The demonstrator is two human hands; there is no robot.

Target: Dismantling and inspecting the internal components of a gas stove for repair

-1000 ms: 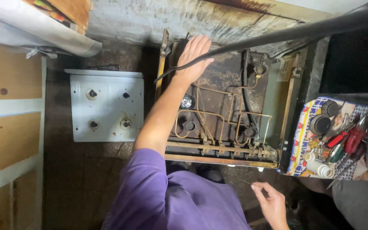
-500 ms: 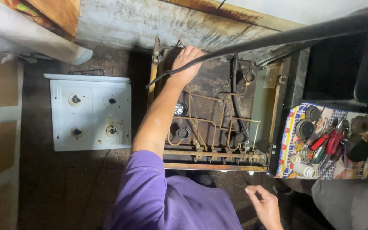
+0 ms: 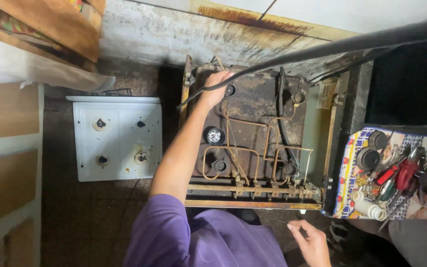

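Observation:
An opened gas stove (image 3: 253, 202) lies below me, its top off, showing rusty copper pipes (image 3: 233, 148) and burner cups (image 3: 215, 136). My left hand (image 3: 216, 85) reaches to the stove's far left corner, fingers curled down onto the parts there; what they hold is hidden. A black hose (image 3: 292, 54) crosses above that wrist, closer to me. My right hand (image 3: 313, 241) hovers near the stove's front edge, thumb and forefinger pinched on a small thin piece I cannot make out. My purple sleeve (image 3: 184, 237) fills the bottom.
The white stove top panel (image 3: 117, 141) with burner holes lies on the dark floor to the left. Right of the stove, a patterned cloth (image 3: 347, 188) holds caps, red-handled tools and a small white bottle. Wooden boards stand at the left; a stained wall runs behind.
My left hand's fingers were spread flat on the stove's back; now they are curled at the far left corner. The right hand stays low by the front edge.

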